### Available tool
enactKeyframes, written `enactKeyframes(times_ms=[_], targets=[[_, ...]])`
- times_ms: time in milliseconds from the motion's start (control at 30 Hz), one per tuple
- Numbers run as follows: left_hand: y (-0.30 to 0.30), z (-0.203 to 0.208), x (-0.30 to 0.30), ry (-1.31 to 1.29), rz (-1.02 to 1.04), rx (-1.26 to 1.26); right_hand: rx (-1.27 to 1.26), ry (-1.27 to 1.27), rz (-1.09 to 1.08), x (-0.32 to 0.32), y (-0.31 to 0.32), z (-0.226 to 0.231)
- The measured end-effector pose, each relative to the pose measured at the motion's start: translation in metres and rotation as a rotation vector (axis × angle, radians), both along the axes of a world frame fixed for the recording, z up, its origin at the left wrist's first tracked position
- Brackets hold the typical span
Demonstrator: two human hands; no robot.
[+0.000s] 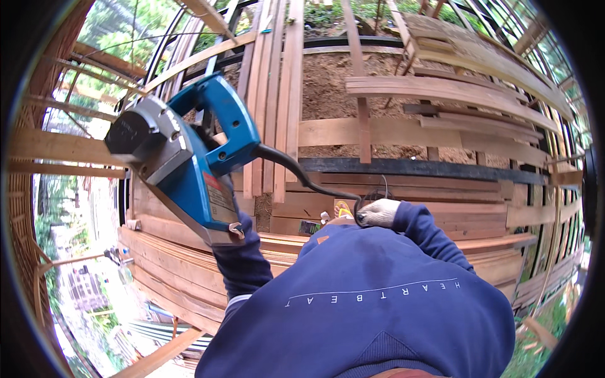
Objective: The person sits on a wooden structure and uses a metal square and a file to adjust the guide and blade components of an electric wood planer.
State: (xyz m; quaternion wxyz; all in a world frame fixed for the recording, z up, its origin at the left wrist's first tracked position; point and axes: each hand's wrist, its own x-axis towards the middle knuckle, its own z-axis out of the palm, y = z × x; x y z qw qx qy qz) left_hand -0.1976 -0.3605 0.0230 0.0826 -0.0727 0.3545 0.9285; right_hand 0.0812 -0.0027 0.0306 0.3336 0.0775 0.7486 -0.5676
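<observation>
A blue and grey electric planer (211, 157) is raised at the left, tilted, with its handle toward the far side. My left arm runs up behind it. The planer covers my left hand, which bears its weight; the fingers are hidden. From the back of the handle a dark power cord (296, 169) curves down to the right. My right hand (378, 213), in a pale knitted glove, is closed around the cord close to my body.
Long planks (274, 94) stretch away beyond the planer. More boards (441, 94) lie across a frame at the far right, above bare brown soil (328, 88). Stacked timber (170, 252) stands at the left. A black metal beam (428, 169) crosses in front.
</observation>
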Motion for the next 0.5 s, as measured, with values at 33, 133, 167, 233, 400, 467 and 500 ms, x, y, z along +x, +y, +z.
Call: enactKeyframes(times_ms=[33,133,167,233,400,467,500], targets=[[-0.012,0.000,-0.003,-0.007,0.018,-0.004,0.142,-0.055,0.038,-0.002,0.007,0.003],[-0.037,-0.001,-0.013,-0.016,0.053,0.008,0.154,0.332,-0.009,0.014,0.068,-0.032],[-0.042,0.000,-0.014,-0.014,0.064,0.013,0.100,0.018,-0.375,0.026,0.100,-0.046],[-0.052,0.004,-0.019,-0.014,0.078,0.019,0.225,0.015,-0.606,0.017,0.145,0.007],[-0.050,0.002,-0.041,-0.015,0.060,0.075,0.546,0.570,-0.969,0.016,0.236,0.042],[-0.047,0.003,-0.051,-0.022,0.052,0.083,0.595,0.518,-0.938,0.004,0.240,0.050],[-0.044,0.003,-0.057,-0.022,0.044,0.090,0.621,0.495,-0.923,-0.002,0.243,0.051]])
